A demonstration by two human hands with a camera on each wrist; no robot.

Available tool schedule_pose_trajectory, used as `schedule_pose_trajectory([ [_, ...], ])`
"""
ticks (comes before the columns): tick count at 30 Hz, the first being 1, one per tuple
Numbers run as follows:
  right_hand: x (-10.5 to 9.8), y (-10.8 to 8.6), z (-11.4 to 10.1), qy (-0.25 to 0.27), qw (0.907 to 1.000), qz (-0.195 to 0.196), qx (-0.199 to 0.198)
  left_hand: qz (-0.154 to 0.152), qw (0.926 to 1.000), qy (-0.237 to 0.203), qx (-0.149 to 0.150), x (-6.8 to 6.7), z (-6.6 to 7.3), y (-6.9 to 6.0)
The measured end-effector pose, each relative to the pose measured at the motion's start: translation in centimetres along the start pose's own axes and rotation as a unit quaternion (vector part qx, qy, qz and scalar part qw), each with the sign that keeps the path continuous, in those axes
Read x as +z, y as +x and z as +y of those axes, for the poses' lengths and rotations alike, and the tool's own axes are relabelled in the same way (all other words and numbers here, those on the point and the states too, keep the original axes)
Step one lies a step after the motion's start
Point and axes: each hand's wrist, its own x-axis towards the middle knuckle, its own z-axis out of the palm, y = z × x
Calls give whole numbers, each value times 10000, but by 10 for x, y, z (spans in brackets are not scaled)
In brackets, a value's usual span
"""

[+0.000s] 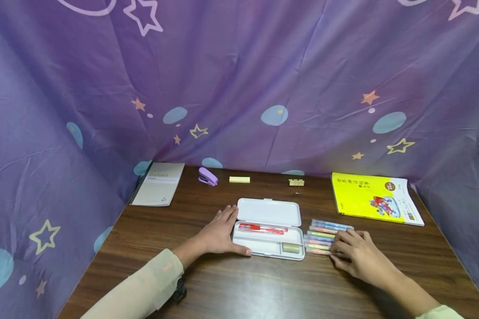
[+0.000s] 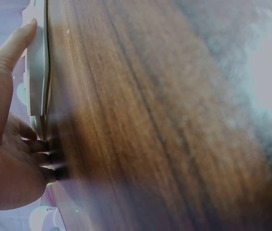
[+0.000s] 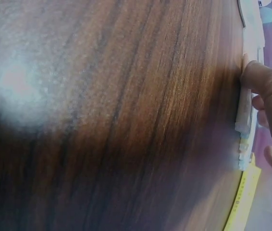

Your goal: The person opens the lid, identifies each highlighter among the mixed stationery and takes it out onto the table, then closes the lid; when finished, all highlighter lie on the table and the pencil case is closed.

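An open white pencil case point(image 1: 269, 212) lies on the table with its lid folded back. Red pens point(image 1: 259, 228) lie in its upper section, and a small olive-coloured block point(image 1: 290, 247) sits in the lower right compartment. My left hand point(image 1: 221, 232) rests against the case's left side, fingers extended and thumb along the front edge. Right of the case lies a row of several pastel highlighters point(image 1: 319, 239). My right hand point(image 1: 357, 254) is at their right ends, its fingers curled; in the right wrist view its thumb presses the nearest highlighter point(image 3: 244, 108).
Along the back stand a grey notebook point(image 1: 159, 184), a purple stapler point(image 1: 208, 176), a yellow sticky-note pad point(image 1: 239, 179) and a yellowish binder clip point(image 1: 296, 182). A yellow book point(image 1: 369, 197) lies at the back right. Purple patterned cloth point(image 1: 239, 88) hangs behind and beside the table.
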Motion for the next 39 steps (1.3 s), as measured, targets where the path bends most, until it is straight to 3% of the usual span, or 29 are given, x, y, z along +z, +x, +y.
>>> schedule_pose_trajectory([
  [13, -5, 6, 1, 55, 9999, -103, 79, 9, 10000, 7, 7, -1, 0, -1],
  [20, -2, 43, 8, 469, 9978, 5, 462, 65, 10000, 23, 25, -1, -2, 0],
  [23, 6, 64, 10, 795, 9929, -135, 871, 36, 10000, 24, 37, 0, -3, 1],
  [28, 25, 102, 10, 1357, 9762, -643, 1562, 17, 10000, -42, 38, 0, -3, 1],
  [35, 46, 133, 10, 1820, 9571, -1146, 1942, 56, 10000, -2, 54, 1, -4, 1],
  [39, 50, 139, 10, 1888, 9551, -1170, 1962, 40, 10000, -15, 31, 0, -4, 1],
])
